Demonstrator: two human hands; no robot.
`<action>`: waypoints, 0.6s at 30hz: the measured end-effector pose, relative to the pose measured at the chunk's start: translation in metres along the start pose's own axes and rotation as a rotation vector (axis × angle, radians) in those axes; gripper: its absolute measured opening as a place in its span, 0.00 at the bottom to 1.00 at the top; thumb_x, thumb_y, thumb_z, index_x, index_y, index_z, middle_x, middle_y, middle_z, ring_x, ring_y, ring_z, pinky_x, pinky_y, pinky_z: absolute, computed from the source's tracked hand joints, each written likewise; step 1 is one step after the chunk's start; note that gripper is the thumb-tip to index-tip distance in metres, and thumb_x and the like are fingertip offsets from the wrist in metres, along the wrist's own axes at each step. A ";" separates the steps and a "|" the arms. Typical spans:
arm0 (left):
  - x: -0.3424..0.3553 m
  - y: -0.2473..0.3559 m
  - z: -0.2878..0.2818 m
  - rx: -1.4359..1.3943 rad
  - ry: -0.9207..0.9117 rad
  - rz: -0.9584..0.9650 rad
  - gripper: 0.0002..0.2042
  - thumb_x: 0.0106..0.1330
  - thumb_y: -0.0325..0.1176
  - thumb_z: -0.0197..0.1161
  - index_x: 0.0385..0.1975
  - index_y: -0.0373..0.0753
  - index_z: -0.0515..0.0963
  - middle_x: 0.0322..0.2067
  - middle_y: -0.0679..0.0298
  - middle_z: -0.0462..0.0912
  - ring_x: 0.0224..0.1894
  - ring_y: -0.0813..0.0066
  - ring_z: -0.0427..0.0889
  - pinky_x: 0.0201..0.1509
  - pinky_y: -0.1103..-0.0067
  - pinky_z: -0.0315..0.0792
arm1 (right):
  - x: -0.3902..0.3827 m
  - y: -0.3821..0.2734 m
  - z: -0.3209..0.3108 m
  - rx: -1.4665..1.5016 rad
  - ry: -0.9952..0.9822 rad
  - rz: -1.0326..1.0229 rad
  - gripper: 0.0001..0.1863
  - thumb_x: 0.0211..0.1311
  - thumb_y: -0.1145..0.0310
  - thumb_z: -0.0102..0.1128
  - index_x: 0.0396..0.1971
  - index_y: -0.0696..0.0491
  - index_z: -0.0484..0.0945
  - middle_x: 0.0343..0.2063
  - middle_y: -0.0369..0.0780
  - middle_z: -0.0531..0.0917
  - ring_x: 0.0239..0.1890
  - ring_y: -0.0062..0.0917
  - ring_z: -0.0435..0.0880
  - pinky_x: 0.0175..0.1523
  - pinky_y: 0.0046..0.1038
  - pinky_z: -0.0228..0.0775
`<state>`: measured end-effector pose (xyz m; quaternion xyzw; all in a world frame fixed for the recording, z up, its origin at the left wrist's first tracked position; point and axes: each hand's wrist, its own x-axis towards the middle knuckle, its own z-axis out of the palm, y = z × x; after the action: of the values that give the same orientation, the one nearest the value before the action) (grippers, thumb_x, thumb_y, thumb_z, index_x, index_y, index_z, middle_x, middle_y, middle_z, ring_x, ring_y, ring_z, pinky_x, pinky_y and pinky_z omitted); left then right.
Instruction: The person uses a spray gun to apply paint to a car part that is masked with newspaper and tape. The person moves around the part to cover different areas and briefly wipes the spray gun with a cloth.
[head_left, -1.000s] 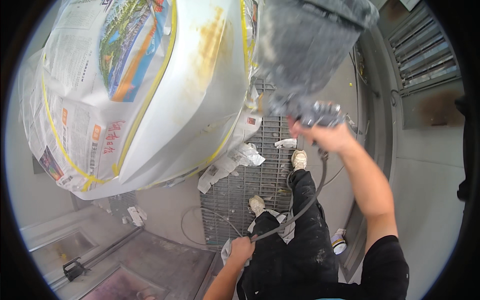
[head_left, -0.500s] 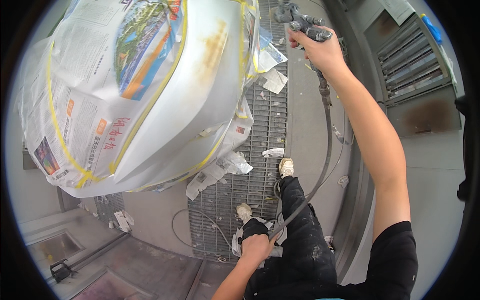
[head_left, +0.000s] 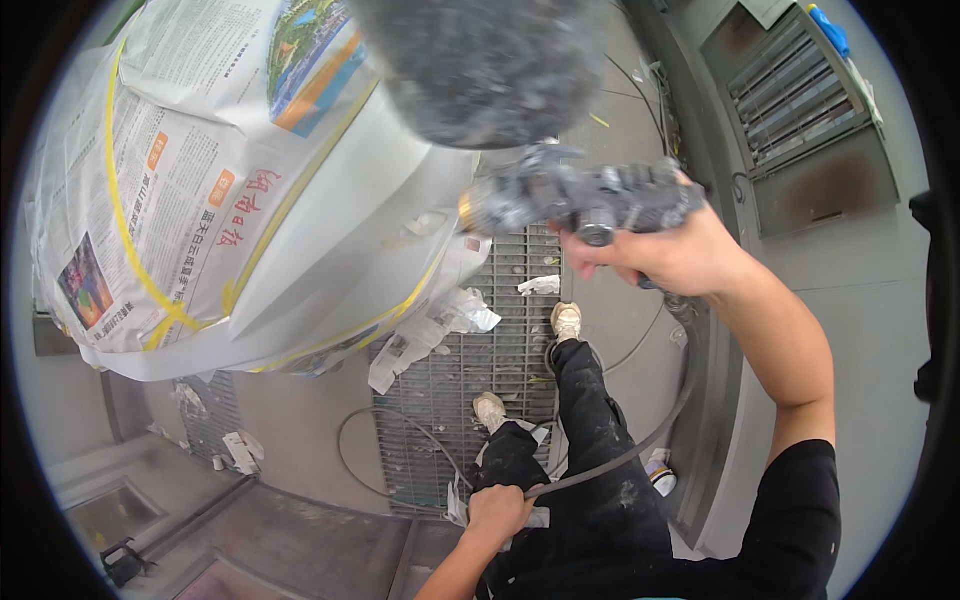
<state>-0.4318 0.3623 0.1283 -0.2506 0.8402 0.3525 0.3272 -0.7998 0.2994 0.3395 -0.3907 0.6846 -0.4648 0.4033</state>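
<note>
My right hand [head_left: 680, 255] is closed around a dark, paint-spattered spray gun [head_left: 590, 200], blurred by motion. A big dark cup [head_left: 475, 65] hangs at the top of the view above the gun. The gun's nozzle is beside a smooth white curved panel [head_left: 340, 250], partly hidden by gun and cup; I cannot tell if spray leaves it. Printed newspaper [head_left: 170, 200] held with yellow tape wraps the surrounding bodywork. My left hand [head_left: 500, 515] grips the grey hose [head_left: 625, 452], which runs from the gun's handle down across my legs.
My feet stand at a metal floor grating [head_left: 450, 360] strewn with torn paper [head_left: 420, 340]. Looped hose [head_left: 345, 450] lies on the floor. A grey wall with a slatted vent [head_left: 790, 95] is at the right. A round white object [head_left: 660, 478] lies near my right leg.
Half a second ago my right hand was raised far up; it has come down and left with the gun, bringing the cup into view over the panel. My left hand has shifted slightly left.
</note>
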 end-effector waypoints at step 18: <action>0.041 -0.022 -0.026 0.039 -0.034 -0.363 0.32 0.70 0.60 0.52 0.28 0.32 0.86 0.28 0.43 0.86 0.36 0.42 0.87 0.43 0.56 0.79 | 0.126 0.155 -0.094 0.149 0.673 -0.199 0.09 0.68 0.60 0.64 0.39 0.49 0.85 0.31 0.28 0.86 0.31 0.09 0.77 0.30 0.18 0.63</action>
<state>-0.4546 0.3214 0.1030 -0.3856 0.7822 0.2753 0.4046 -0.9568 0.2556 0.1908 -0.2501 0.7018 -0.6532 0.1356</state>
